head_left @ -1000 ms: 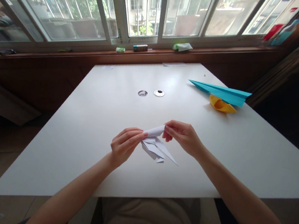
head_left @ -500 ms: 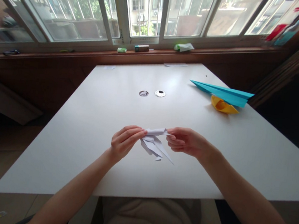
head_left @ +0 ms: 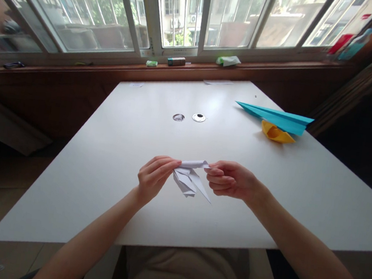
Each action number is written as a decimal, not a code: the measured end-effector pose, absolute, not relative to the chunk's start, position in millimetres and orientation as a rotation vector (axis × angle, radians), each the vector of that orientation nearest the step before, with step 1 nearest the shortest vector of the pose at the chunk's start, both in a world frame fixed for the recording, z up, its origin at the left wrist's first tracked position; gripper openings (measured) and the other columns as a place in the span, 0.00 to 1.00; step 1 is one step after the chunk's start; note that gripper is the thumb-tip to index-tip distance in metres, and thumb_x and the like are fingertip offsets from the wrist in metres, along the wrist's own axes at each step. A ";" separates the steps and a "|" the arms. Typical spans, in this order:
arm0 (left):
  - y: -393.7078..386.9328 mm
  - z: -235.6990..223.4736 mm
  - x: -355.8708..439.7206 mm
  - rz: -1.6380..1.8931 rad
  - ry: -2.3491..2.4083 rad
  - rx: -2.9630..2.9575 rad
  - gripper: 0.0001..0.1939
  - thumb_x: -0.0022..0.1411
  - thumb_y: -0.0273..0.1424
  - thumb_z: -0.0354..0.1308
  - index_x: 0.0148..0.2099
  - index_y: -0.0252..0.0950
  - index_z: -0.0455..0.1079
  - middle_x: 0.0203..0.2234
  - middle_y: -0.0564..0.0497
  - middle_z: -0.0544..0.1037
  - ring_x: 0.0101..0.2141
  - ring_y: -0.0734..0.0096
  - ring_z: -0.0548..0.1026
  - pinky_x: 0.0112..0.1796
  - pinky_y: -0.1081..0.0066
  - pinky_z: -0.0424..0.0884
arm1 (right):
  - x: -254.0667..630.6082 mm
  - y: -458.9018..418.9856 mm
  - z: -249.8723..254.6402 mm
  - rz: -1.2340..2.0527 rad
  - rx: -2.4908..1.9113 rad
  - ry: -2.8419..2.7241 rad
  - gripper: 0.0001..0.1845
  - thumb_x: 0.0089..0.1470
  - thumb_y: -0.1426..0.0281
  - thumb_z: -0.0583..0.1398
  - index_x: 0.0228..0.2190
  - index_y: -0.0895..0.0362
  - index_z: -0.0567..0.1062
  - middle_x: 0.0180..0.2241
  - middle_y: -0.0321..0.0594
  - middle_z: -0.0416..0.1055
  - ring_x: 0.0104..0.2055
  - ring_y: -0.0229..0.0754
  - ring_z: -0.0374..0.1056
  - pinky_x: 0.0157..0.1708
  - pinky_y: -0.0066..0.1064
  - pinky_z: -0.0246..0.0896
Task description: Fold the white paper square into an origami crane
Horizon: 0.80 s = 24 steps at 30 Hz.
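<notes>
Between my hands, above the near half of the white table, is a folded white paper figure (head_left: 185,179) with pointed flaps hanging down. My left hand (head_left: 155,175) pinches its left end, the fingers pressed together over the paper. At the other end, my right hand (head_left: 230,179) grips the tip of the rolled upper part between thumb and forefinger, its other fingers curled. The paper under my fingertips is hidden.
A blue paper plane (head_left: 277,117) lies at the table's right side, with a yellow paper boat (head_left: 276,133) against it. Two round holes (head_left: 198,117) sit in the white tabletop (head_left: 114,149). Small packets and a box (head_left: 176,61) line the windowsill.
The hanging flaps of the white paper have swung slightly left. My right hand has shifted a little, its lower fingers now more visible; both hands keep their hold.
</notes>
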<state>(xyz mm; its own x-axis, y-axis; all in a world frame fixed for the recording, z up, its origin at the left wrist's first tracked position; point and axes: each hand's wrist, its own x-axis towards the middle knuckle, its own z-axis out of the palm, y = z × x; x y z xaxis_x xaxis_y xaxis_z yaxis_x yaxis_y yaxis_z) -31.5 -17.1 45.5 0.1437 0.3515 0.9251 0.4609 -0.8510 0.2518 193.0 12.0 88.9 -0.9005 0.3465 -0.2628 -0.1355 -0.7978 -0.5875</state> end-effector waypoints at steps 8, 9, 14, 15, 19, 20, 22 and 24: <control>-16.0 36.3 -14.6 -2.724 -2.064 -1.963 0.08 0.48 0.27 0.64 0.34 0.35 0.77 0.26 0.51 0.80 0.29 0.72 0.76 0.31 0.74 0.72 | 197.3 10.8 97.8 1.876 -0.769 -1.201 0.13 0.52 0.67 0.55 0.19 0.58 0.67 0.12 0.28 0.51 0.15 0.28 0.45 0.15 0.22 0.44; -15.6 37.1 -14.2 -2.796 -2.126 -1.905 0.08 0.47 0.28 0.65 0.34 0.34 0.77 0.26 0.51 0.80 0.29 0.72 0.76 0.32 0.74 0.72 | 195.3 8.9 96.9 1.706 -0.822 -1.276 0.11 0.51 0.67 0.57 0.21 0.58 0.70 0.13 0.29 0.55 0.16 0.29 0.49 0.17 0.22 0.47; -20.1 40.1 -10.2 -2.914 -2.152 -1.958 0.12 0.45 0.29 0.66 0.36 0.35 0.77 0.29 0.50 0.80 0.31 0.71 0.76 0.37 0.70 0.73 | 178.2 -4.6 85.9 1.136 -0.934 -1.576 0.10 0.48 0.64 0.62 0.32 0.56 0.73 0.26 0.36 0.70 0.28 0.37 0.66 0.27 0.29 0.63; -21.8 40.1 -8.5 -2.909 -2.146 -2.012 0.12 0.45 0.30 0.66 0.36 0.35 0.76 0.30 0.49 0.80 0.31 0.71 0.77 0.37 0.69 0.73 | 175.4 -6.4 83.4 1.064 -0.948 -1.626 0.11 0.48 0.64 0.62 0.34 0.56 0.73 0.29 0.38 0.72 0.30 0.38 0.67 0.30 0.31 0.65; -27.2 41.2 -4.2 -2.875 -2.100 -2.280 0.15 0.45 0.30 0.66 0.39 0.35 0.76 0.32 0.48 0.80 0.33 0.68 0.77 0.37 0.69 0.73 | 171.6 -6.7 77.9 0.887 -0.973 -1.765 0.08 0.50 0.65 0.61 0.32 0.56 0.73 0.32 0.40 0.73 0.32 0.39 0.69 0.32 0.33 0.66; -27.8 42.4 -4.5 -2.859 -2.084 -2.366 0.15 0.46 0.30 0.66 0.39 0.35 0.76 0.32 0.47 0.80 0.33 0.68 0.77 0.37 0.70 0.72 | 172.1 -5.7 77.7 0.857 -0.971 -1.782 0.07 0.51 0.66 0.60 0.31 0.56 0.73 0.31 0.40 0.72 0.31 0.39 0.68 0.31 0.32 0.66; -28.0 46.1 -6.9 -2.833 -2.058 -2.541 0.16 0.48 0.32 0.64 0.42 0.35 0.74 0.35 0.46 0.80 0.36 0.66 0.76 0.36 0.70 0.72 | 173.7 -3.4 78.4 0.776 -0.938 -1.800 0.05 0.51 0.68 0.60 0.29 0.56 0.73 0.30 0.40 0.72 0.32 0.39 0.68 0.28 0.30 0.65; -27.6 50.8 -10.1 -2.819 -2.065 -2.684 0.17 0.54 0.35 0.59 0.46 0.37 0.72 0.39 0.46 0.78 0.39 0.64 0.75 0.37 0.68 0.72 | 175.3 -1.5 79.4 0.674 -0.871 -1.824 0.03 0.51 0.70 0.60 0.29 0.56 0.73 0.31 0.41 0.71 0.33 0.39 0.68 0.25 0.29 0.64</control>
<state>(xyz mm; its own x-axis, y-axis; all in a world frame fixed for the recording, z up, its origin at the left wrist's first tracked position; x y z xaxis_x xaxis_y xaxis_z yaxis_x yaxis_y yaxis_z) -10.1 -27.6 50.8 0.1815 0.9815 0.0603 -0.2385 -0.0155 0.9710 175.3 -1.5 79.4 -0.2751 0.8041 0.5270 0.2679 0.5906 -0.7612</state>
